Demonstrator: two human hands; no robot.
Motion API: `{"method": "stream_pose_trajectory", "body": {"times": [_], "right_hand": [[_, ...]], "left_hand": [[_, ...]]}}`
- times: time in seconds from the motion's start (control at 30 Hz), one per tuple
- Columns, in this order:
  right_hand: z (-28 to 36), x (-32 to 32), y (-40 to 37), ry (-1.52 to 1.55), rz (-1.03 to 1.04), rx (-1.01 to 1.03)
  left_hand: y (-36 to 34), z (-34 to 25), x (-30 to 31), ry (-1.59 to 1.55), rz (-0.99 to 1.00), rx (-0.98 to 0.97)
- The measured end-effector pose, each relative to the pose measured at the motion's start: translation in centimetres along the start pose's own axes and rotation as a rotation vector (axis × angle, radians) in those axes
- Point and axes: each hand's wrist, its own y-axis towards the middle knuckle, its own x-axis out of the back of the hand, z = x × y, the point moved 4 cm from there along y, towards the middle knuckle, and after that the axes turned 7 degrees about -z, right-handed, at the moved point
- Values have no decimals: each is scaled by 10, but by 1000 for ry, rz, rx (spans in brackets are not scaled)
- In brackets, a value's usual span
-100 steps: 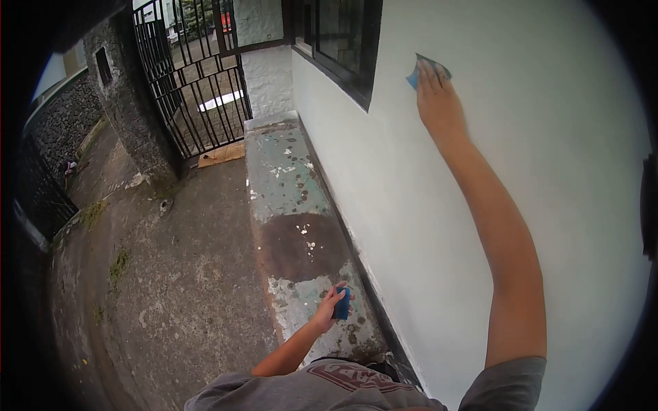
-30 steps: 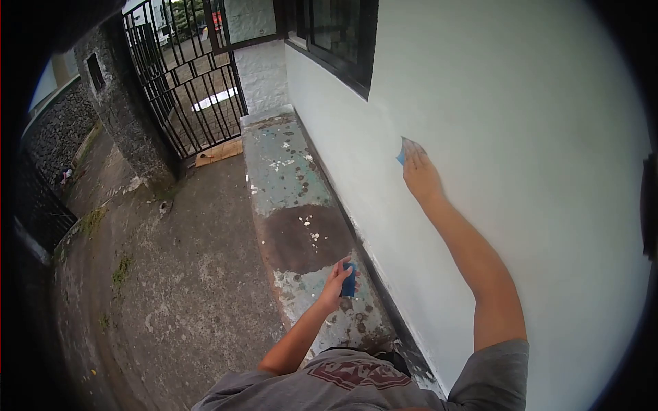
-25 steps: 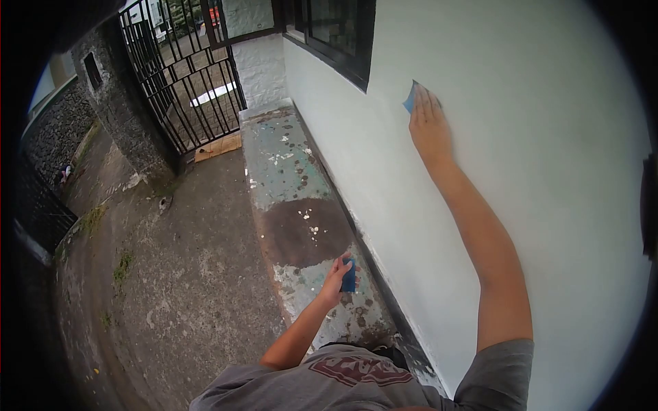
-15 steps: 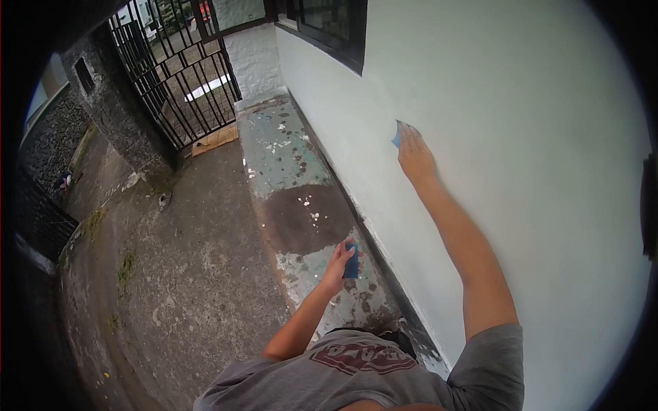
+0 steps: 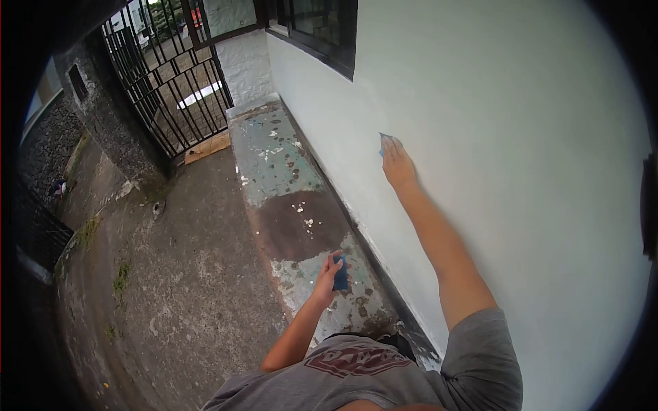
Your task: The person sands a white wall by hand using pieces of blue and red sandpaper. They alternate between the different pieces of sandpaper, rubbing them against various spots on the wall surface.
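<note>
Against the pale painted wall [image 5: 534, 171], my right hand [image 5: 397, 163] presses a thin blue sheet [image 5: 382, 145] flat; its edge and a raised corner show at the left of the fingers. Lower down, my left hand [image 5: 327, 277] grips a dark blue piece [image 5: 340, 272] between thumb and fingers, above the paint-spotted ledge [image 5: 363, 294]. What the blue pieces are made of cannot be made out.
A dark-framed window [image 5: 319, 31] is set in the wall ahead. The ledge runs along the wall's foot towards a black barred gate [image 5: 175, 82]. A rough pillar [image 5: 116, 123] stands left of the gate, beside the concrete ground [image 5: 199, 260].
My right hand and the sheet under it have shifted slightly left and down in the view. The left hand is also a little lower and further left, and the whole scene has shifted slightly.
</note>
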Motion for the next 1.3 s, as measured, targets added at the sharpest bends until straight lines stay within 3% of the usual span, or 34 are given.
{"method": "stream_pose_trajectory", "body": {"times": [0.07, 0.2, 0.3, 0.4, 0.53, 0.63, 0.8, 0.87, 0.97, 1.07, 1.23, 1.3], "right_hand": [[-18, 15, 21, 24, 14, -38], [-112, 101, 85, -108, -208, -232], [-138, 115, 110, -61, -270, -268], [-82, 55, 102, -46, -238, -189], [30, -23, 44, 100, 107, 1], [38, -28, 31, 196, 180, 25], [-40, 40, 102, 174, -157, -247], [-65, 80, 117, 63, -401, -222], [-60, 82, 127, -21, -485, -109], [-37, 16, 102, 105, -220, -111], [7, -26, 78, 119, -11, 66], [-14, -11, 93, 98, -59, -2]], "left_hand": [[2, 5, 10, -44, -20, -10], [1, 17, 28, -81, -84, 19], [5, 18, 28, -78, -68, 1], [2, 14, 27, -66, -74, -1], [-3, 8, 29, -69, -74, -7], [0, 6, 38, -97, -87, -28], [2, 0, 47, -80, -108, -22], [5, 0, 48, -69, -112, -17], [4, 4, 51, -45, -119, -4], [13, 0, 52, -51, -106, -13], [14, 5, 62, -98, -123, -9], [18, 2, 67, -102, -126, -11]]}}
